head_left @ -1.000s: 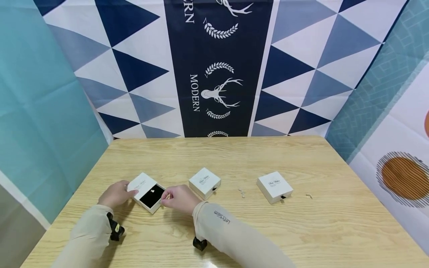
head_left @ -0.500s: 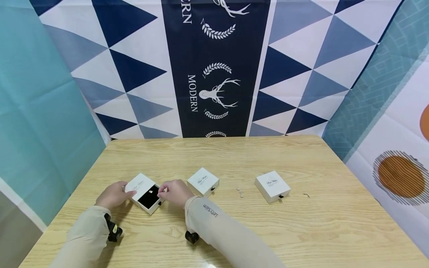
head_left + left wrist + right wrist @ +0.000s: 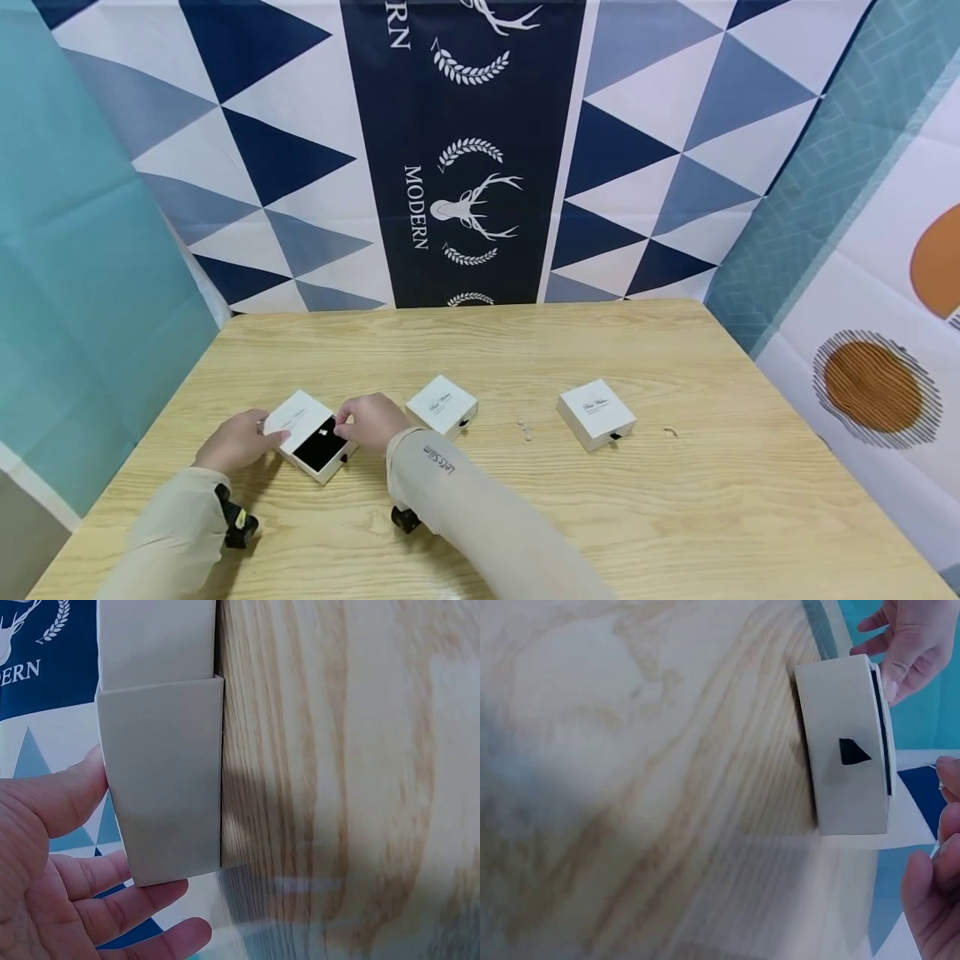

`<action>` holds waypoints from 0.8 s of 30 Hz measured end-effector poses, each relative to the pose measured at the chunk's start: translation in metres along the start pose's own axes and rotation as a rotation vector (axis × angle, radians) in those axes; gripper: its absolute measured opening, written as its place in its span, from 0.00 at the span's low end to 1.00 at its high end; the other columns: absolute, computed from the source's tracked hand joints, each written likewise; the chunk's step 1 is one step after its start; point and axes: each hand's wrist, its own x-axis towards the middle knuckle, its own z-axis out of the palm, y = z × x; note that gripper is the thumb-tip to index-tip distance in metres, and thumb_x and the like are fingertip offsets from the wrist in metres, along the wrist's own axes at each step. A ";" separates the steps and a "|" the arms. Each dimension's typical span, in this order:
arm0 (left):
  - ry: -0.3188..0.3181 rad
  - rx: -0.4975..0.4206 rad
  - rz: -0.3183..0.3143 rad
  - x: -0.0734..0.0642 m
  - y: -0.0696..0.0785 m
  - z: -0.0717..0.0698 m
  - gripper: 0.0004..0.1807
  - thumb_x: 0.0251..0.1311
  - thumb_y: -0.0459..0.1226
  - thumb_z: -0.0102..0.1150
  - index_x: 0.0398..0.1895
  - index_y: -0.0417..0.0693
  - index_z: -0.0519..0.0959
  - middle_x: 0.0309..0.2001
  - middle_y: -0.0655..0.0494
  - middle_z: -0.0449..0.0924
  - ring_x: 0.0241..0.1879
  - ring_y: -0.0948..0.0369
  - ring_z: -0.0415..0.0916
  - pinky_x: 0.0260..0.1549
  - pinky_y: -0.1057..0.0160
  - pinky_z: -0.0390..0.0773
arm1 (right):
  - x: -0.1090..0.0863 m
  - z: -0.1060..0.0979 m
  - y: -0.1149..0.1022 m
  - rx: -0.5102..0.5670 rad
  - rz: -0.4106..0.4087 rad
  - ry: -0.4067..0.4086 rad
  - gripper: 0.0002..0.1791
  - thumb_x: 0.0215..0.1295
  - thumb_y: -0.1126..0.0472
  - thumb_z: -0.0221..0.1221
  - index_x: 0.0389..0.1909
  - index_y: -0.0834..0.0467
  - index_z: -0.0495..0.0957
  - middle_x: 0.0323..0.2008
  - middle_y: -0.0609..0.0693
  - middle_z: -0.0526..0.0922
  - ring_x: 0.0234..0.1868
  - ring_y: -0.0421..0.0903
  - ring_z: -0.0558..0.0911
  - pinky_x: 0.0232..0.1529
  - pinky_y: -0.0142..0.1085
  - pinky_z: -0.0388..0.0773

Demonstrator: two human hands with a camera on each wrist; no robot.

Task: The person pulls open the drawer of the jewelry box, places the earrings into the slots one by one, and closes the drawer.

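Observation:
A white jewelry box point(image 3: 297, 417) lies on the table at the left, its drawer slid partway out toward the right. On the drawer's black lining point(image 3: 315, 452) sits a small silver earring point(image 3: 324, 432). My left hand point(image 3: 234, 442) grips the closed end of the box, thumb on top. In the left wrist view, that thumb and several fingers point(image 3: 120, 907) touch the sleeve. Over the drawer's far right part, my right hand point(image 3: 370, 421) pinches a tiny silvery piece point(image 3: 941, 786), apparently another earring, mostly hidden by the fingertips. A black pull tab point(image 3: 852, 752) shows on the drawer front.
Two more white boxes stand closed, one in the middle point(image 3: 442, 406) and one farther right point(image 3: 596, 414). Small silvery jewelry pieces point(image 3: 524, 430) lie between them, and another small piece point(image 3: 671, 432) lies right of the last box. A patterned cloth point(image 3: 472, 150) hangs behind the table.
My right hand has moved farther over the drawer's lining, from its right edge inward. The left hand keeps its grip on the box. The whole view has shifted slightly.

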 end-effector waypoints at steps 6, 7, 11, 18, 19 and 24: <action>0.006 0.006 0.012 0.000 -0.001 0.000 0.32 0.64 0.46 0.56 0.55 0.23 0.69 0.45 0.31 0.76 0.41 0.46 0.75 0.38 0.46 0.74 | 0.006 -0.002 -0.001 -0.082 0.014 -0.021 0.06 0.65 0.54 0.61 0.38 0.50 0.83 0.26 0.38 0.81 0.26 0.35 0.71 0.32 0.25 0.67; 0.008 0.008 0.011 0.000 -0.001 0.000 0.31 0.64 0.46 0.56 0.55 0.23 0.69 0.45 0.31 0.77 0.41 0.46 0.75 0.38 0.46 0.73 | 0.007 -0.002 -0.001 -0.084 0.016 -0.022 0.06 0.65 0.54 0.61 0.38 0.50 0.83 0.27 0.38 0.82 0.26 0.35 0.71 0.33 0.25 0.67; 0.012 0.010 0.011 0.000 -0.001 -0.001 0.29 0.64 0.45 0.56 0.54 0.24 0.70 0.45 0.31 0.77 0.40 0.47 0.75 0.38 0.46 0.73 | 0.009 -0.002 -0.001 -0.080 0.026 -0.039 0.05 0.65 0.54 0.61 0.35 0.50 0.83 0.26 0.38 0.80 0.25 0.36 0.71 0.31 0.25 0.67; 0.006 0.015 0.023 0.001 -0.002 0.001 0.29 0.64 0.45 0.56 0.54 0.25 0.70 0.46 0.31 0.77 0.40 0.47 0.75 0.38 0.46 0.74 | 0.010 -0.003 0.003 -0.054 0.065 -0.063 0.05 0.64 0.54 0.62 0.34 0.51 0.83 0.29 0.39 0.81 0.29 0.35 0.73 0.37 0.26 0.69; 0.006 0.018 0.025 0.001 -0.003 0.001 0.29 0.64 0.45 0.56 0.54 0.25 0.71 0.45 0.32 0.77 0.40 0.47 0.75 0.37 0.46 0.74 | 0.010 -0.003 0.004 -0.051 0.068 -0.062 0.05 0.64 0.54 0.62 0.34 0.51 0.83 0.29 0.39 0.82 0.30 0.35 0.73 0.37 0.26 0.69; 0.010 0.037 0.030 0.003 -0.005 0.002 0.27 0.64 0.45 0.57 0.52 0.27 0.72 0.44 0.35 0.78 0.38 0.49 0.75 0.37 0.46 0.74 | 0.012 -0.001 0.006 -0.036 0.071 -0.070 0.05 0.64 0.55 0.63 0.32 0.51 0.83 0.28 0.39 0.81 0.29 0.36 0.72 0.36 0.26 0.69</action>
